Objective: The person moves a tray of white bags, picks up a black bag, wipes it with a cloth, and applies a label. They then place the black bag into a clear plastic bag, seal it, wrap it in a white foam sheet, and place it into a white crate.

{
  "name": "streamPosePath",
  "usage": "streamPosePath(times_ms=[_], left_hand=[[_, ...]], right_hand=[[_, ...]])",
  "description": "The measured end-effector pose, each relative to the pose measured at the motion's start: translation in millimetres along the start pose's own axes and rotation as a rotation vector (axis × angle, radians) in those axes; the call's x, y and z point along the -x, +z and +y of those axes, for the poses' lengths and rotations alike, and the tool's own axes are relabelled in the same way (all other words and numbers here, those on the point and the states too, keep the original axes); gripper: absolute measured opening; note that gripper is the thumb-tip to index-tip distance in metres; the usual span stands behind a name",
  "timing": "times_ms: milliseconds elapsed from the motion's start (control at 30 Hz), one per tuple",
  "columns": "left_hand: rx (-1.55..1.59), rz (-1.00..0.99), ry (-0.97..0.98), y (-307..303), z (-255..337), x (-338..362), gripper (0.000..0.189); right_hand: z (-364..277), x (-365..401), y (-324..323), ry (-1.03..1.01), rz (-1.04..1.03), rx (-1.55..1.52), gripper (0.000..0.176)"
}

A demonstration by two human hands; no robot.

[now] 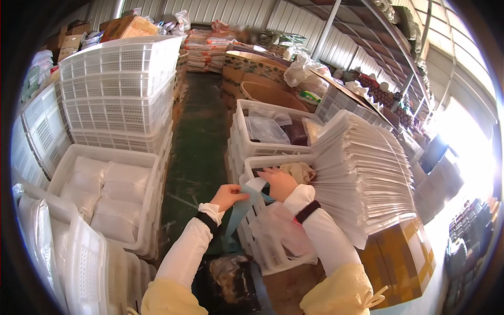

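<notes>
My left hand (229,197) pinches the edge of a pale blue strip (241,212), thumb and fingers together. The strip is flat and band-like, and it hangs toward the floor in front of me. My right hand (281,184) grips the strip's upper end, where it looks whiter and curves round. Both hands are over the front edge of a white plastic crate (254,164). Behind my right hand, crumpled beige cloth (298,171) lies in that crate. Below my right wrist, clear plastic film (281,228) drapes over the crates.
A tall bundle of white folded sheets (367,173) stands on a taped carton (401,260) at my right. Across the green aisle (197,136), a crate (149,210) holds white wrapped packs beside stacked crates (115,100). A black bag (228,283) lies at my feet.
</notes>
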State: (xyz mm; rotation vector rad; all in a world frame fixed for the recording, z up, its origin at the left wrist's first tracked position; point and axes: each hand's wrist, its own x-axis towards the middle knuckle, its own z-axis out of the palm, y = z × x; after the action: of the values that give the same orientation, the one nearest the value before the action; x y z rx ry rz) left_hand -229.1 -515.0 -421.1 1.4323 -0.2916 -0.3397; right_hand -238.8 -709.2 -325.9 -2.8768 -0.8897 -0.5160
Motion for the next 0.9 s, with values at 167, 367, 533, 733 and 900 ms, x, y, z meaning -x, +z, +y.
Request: streamPosePath(times_ms=[167,367,533,733,900], left_hand=[[0.260,-0.089,0.131,5,15,22,0.023],[0.181,-0.176,0.218,11,24,29,0.025],[0.191,-0.205,0.227,20,28,36,0.027],[0.167,-0.210,0.201,26,29,43,0.028],[0.070,-0.164,0.246,27,39,49,0.029]], right_hand=[[-35,19,-21,0.013,0.138,-0.238,0.026],[-61,34,-32,0.099,0.218,-0.310,0.023],[-73,48,-36,0.081,0.353,-0.197,0.019],[-72,56,-35,0.101,0.388,-0.291,0.010],[-70,60,-49,0.204,0.462,-0.135,0.009]])
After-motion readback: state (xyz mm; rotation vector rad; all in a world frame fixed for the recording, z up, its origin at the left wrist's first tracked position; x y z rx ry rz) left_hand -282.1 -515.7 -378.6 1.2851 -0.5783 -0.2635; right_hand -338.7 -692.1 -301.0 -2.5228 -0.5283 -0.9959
